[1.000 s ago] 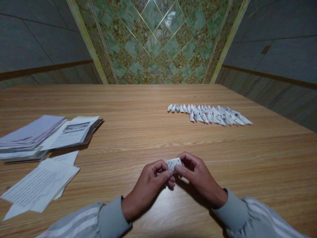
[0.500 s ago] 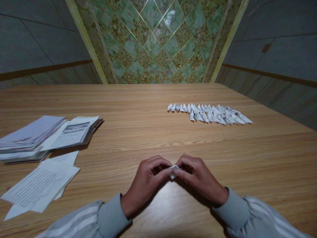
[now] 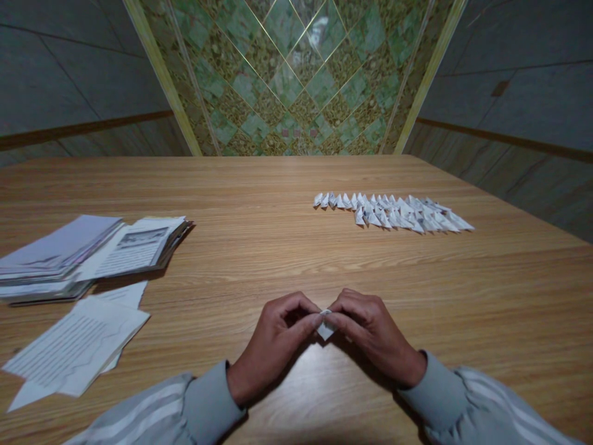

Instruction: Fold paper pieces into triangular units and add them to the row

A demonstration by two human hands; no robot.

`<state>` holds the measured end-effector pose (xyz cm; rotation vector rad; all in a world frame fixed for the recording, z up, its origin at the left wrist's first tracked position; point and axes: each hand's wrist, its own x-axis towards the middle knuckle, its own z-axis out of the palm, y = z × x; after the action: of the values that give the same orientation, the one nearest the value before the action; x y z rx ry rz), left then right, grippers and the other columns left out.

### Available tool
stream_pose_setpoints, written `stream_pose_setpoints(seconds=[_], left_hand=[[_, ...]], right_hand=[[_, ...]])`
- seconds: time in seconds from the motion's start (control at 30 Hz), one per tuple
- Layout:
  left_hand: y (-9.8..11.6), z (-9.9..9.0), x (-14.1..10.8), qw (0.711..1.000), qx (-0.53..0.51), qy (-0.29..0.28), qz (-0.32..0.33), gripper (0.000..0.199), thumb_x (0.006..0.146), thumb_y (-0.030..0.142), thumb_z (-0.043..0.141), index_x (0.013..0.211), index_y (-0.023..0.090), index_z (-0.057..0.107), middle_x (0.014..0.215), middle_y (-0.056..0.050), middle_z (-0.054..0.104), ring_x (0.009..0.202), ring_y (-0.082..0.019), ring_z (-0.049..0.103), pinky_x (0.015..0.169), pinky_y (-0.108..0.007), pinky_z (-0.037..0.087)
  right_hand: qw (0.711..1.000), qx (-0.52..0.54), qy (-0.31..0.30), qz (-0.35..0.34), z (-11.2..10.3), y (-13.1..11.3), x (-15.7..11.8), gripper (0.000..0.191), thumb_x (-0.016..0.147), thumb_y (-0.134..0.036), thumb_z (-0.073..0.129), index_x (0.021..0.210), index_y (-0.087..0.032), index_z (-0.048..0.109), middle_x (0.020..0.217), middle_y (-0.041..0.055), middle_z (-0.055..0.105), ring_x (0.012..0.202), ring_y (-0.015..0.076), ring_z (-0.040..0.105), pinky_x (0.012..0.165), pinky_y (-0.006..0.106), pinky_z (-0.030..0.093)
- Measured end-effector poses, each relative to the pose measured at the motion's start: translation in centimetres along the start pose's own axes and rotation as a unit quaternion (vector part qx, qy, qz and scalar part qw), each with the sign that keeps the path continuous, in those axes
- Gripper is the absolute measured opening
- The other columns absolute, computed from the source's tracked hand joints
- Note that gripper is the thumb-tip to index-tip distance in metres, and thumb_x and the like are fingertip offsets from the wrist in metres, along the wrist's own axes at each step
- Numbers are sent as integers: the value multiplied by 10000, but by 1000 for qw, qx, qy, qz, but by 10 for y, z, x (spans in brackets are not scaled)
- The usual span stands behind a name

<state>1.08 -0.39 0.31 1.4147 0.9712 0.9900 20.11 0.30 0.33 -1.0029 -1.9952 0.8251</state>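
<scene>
Between my two hands, low in the middle of the head view, is a small folded piece of paper, white with a pointed lower corner. My left hand pinches its left side between thumb and forefinger. The right side is pinched the same way by my right hand, so both thumbs nearly meet over the paper. Fingers cover its upper part. Farther off to the right, several small folded paper boats stand lined up in two rows.
Stacked books and papers lie at the left, with an open printed page on the near pile. Loose printed sheets overlap in front of them. The wooden table runs back to a tiled wall.
The folded paper has turned or shifted slightly between my fingertips, and more of its pointed lower part now shows below my thumbs. The hands have barely moved.
</scene>
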Motion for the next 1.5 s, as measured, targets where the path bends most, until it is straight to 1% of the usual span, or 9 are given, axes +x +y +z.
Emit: stream_pose_setpoints(seconds=[0.27, 0.43, 0.53, 0.67, 0.8, 0.9, 1.07, 1.3, 1.5], left_hand=[[0, 2, -3, 998, -38, 40, -23, 220, 846, 307, 717, 691, 156, 683, 631, 3, 637, 590, -118, 533, 566, -231, 408], [2, 3, -3, 997, -32, 65, -19, 208, 828, 300, 728, 680, 157, 694, 619, 5, 629, 581, -114, 525, 550, -224, 405], [-1, 3, -2, 993, -42, 110, -11, 197, 811, 305, 750, 692, 158, 697, 622, 7, 629, 576, -108, 527, 526, -203, 405], [-8, 5, 0, 975, -134, 171, -35, 206, 833, 365, 743, 816, 179, 656, 663, 34, 624, 534, -91, 526, 487, -182, 438], [-10, 7, 2, 957, -214, 187, -56, 268, 836, 401, 746, 923, 207, 584, 746, 32, 676, 570, -120, 624, 506, -212, 518], [-9, 6, 2, 957, -211, 196, -37, 263, 841, 384, 745, 924, 206, 571, 751, 25, 701, 583, -124, 652, 529, -207, 529], [-9, 5, -1, 970, -117, 209, 39, 152, 865, 302, 716, 848, 183, 623, 779, -3, 725, 709, -128, 673, 673, -205, 543], [-11, 7, -7, 977, -92, 179, 64, 93, 876, 275, 704, 855, 195, 662, 863, -33, 746, 786, -181, 699, 717, -266, 557], [-12, 6, -9, 980, -95, 160, 71, 90, 889, 273, 699, 852, 202, 657, 862, -24, 742, 805, -172, 688, 754, -268, 545]], right_hand=[[999, -10, 45, -19, 5, -8, -2, 354, 1004, -247, 525, 684, -190, 666, 609, -5, 585, 627, 147, 527, 611, 286, 370], [998, -5, 62, -15, 5, -9, -2, 347, 995, -246, 536, 679, -188, 668, 602, -7, 566, 617, 145, 521, 606, 286, 370], [993, 22, 114, 14, 4, -7, -3, 351, 989, -277, 546, 671, -187, 662, 613, -5, 574, 619, 147, 540, 605, 280, 389], [981, 77, 171, 54, 3, 0, -4, 243, 979, -308, 568, 811, -198, 706, 754, 10, 673, 706, 158, 614, 639, 264, 444], [978, 40, 201, 47, 5, 2, -6, 172, 976, -292, 556, 876, -210, 669, 781, -3, 664, 724, 149, 616, 645, 248, 454], [983, 4, 179, 26, 7, -2, -8, 161, 987, -257, 488, 910, -209, 621, 788, -2, 657, 710, 145, 619, 636, 250, 460], [992, -27, 115, -42, 5, -12, -10, 185, 934, -234, 464, 1063, -188, 588, 924, 48, 672, 831, 183, 636, 724, 295, 497], [994, -74, 71, -20, 7, -16, -9, 621, 710, -427, 803, 1219, -143, 587, 977, 83, 683, 852, 244, 624, 722, 349, 491], [993, -76, 82, -21, 7, -17, -7, 113, 822, -244, 739, 904, -175, 702, 757, 21, 684, 717, 184, 588, 634, 286, 411]])
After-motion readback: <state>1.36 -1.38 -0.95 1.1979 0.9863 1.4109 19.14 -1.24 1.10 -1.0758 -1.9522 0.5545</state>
